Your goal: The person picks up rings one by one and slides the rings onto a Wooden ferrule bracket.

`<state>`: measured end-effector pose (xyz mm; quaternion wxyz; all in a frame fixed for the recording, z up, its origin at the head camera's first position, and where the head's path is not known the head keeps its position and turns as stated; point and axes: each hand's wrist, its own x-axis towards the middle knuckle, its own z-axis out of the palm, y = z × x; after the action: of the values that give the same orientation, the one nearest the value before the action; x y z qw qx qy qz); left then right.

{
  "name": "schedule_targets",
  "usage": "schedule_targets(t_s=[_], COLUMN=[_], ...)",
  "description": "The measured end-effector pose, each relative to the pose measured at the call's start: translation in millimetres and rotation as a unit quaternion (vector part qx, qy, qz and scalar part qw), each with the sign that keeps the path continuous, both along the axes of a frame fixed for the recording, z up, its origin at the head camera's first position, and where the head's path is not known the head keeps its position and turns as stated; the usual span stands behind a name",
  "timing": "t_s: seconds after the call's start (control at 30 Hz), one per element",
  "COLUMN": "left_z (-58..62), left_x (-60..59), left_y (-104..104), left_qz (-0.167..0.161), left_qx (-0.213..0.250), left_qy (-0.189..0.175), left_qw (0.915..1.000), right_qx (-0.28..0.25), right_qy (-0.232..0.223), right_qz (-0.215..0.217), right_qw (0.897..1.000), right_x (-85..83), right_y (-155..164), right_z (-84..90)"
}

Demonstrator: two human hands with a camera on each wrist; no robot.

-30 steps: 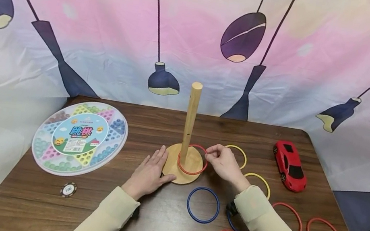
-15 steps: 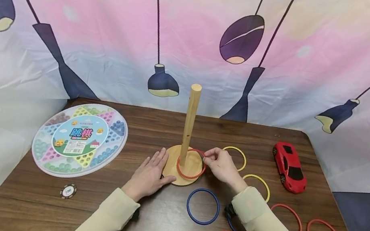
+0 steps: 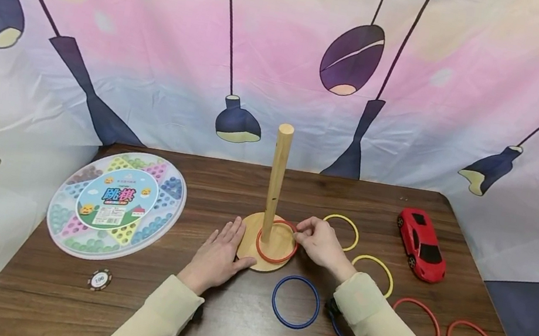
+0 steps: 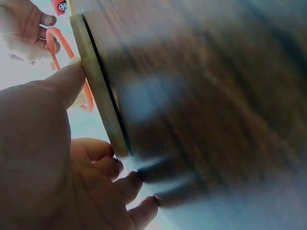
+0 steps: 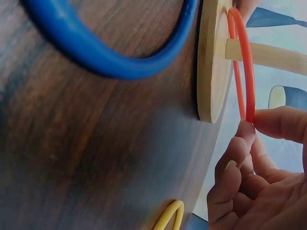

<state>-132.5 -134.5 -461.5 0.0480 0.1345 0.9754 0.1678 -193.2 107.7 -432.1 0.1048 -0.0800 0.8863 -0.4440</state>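
A wooden peg stand with a round base (image 3: 250, 231) and an upright post (image 3: 275, 187) stands mid-table. A red ring (image 3: 273, 261) encircles the post low down, near the base. My right hand (image 3: 323, 244) pinches the ring's right side between thumb and fingertips; in the right wrist view the ring (image 5: 249, 72) is tilted and partly clear of the base. My left hand (image 3: 215, 257) rests against the base's left side, fingers extended. In the left wrist view its thumb (image 4: 72, 79) touches the base's edge (image 4: 98, 91).
A blue ring (image 3: 292, 326) lies in front of the stand. Several red and yellow rings (image 3: 391, 283) lie to the right, some partly under the right forearm. A red toy car (image 3: 421, 244) stands far right. A marble board game (image 3: 117, 199) and a poker chip (image 3: 99, 279) lie left.
My right hand has shifted slightly left and down with the red ring, which now sits a little lower around the post. The left hand has stayed against the base.
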Motion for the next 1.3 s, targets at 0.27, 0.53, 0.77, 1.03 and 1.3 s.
schedule_targets(t_s=[0.27, 0.53, 0.77, 1.03, 1.3], left_z=[1.0, -1.3, -0.4, -0.7, -0.7], left_x=[0.0, -0.8, -0.5, 0.2, -0.2], left_y=[1, 1, 1, 0, 0], left_qz=[0.001, 0.0, 0.002, 0.0, 0.0], left_qx=[-0.002, -0.004, -0.002, 0.005, 0.005], left_qy=[-0.003, -0.002, -0.001, -0.001, 0.0], left_qw=[1.0, 1.0, 1.0, 1.0, 1.0], right_qx=[0.004, 0.008, 0.01, 0.002, 0.064], right_qy=[0.001, 0.002, 0.003, 0.011, 0.048], right_qz=[-0.008, -0.009, -0.014, -0.01, -0.052], right_qw=[1.0, 1.0, 1.0, 1.0, 0.995], right_x=[-1.0, -0.8, -1.1, -1.4, -7.5], right_y=[-3, -3, -2, 9, 40], right_z=[-2.9, -3.3, -3.7, 0.4, 4.8])
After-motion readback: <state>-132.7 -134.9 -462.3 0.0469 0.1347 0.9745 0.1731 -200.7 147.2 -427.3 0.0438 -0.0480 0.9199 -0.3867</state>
